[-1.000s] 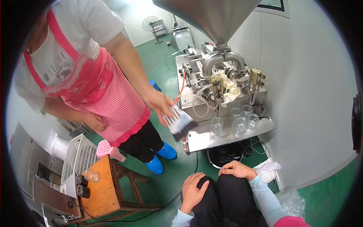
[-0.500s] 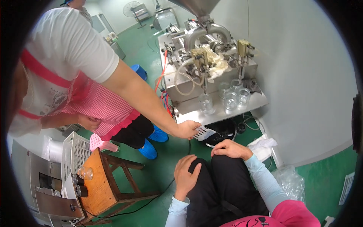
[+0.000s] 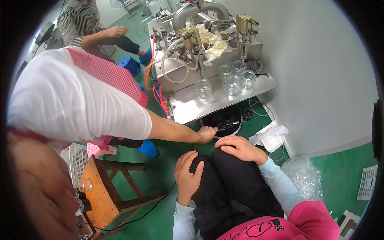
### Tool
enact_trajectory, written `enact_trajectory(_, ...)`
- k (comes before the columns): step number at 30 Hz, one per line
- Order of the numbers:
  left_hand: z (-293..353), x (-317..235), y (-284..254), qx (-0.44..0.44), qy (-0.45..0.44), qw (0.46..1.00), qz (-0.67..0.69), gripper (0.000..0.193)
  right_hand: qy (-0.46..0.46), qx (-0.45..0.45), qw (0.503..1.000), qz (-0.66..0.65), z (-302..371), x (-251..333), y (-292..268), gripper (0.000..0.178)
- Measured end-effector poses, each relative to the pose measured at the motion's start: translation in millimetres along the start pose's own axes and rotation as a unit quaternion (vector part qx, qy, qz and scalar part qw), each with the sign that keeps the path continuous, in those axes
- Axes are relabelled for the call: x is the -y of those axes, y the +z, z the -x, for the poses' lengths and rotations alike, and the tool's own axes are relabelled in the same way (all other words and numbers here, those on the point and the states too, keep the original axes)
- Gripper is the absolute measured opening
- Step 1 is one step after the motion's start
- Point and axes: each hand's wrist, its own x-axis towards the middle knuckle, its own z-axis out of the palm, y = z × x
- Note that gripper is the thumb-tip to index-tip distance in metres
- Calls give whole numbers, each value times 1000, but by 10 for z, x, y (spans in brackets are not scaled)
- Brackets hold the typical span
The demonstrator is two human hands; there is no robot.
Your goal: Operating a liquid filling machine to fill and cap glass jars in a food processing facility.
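Note:
My left hand [image 3: 188, 176] lies flat on my left knee, thumb apart from the fingers, holding nothing. On my other knee rests my right hand [image 3: 245, 149], its fingers stretched out and empty. Just beyond my knees, a co-worker's hand [image 3: 207, 134] grips a slotted spatula [image 3: 228, 128] whose blade reaches into a round black tub [image 3: 209, 121] under the steel table's edge. The tub's contents look dark and I cannot make them out. A glass jar [image 3: 204, 89] stands beneath the left nozzle of the filling machine [image 3: 192, 40]. Several more glass jars [image 3: 233, 85] stand by the right nozzle.
At left stands a wooden stool [image 3: 102, 192] with a glass jar [image 3: 85, 185] and dark jars. A white tray [image 3: 272, 141] with a cloth and a clear plastic bag [image 3: 302, 176] lie at right. Another person in stripes [image 3: 80, 24] sits at the back left.
The co-worker has leaned closer and lowered the spatula into the black tub. My view has shifted, bringing the striped person more into sight. Both my hands remain on my knees.

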Motion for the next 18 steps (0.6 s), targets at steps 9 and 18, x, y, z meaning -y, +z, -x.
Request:
enact_trajectory(9,6,24,-13,13,6,1000,-7,27,-15,-53,965,257,590,566,397,61)
enact_trajectory(18,12,-7,15,9,7,1000,-7,25,-38,-74,968,238,626,538,356,57)
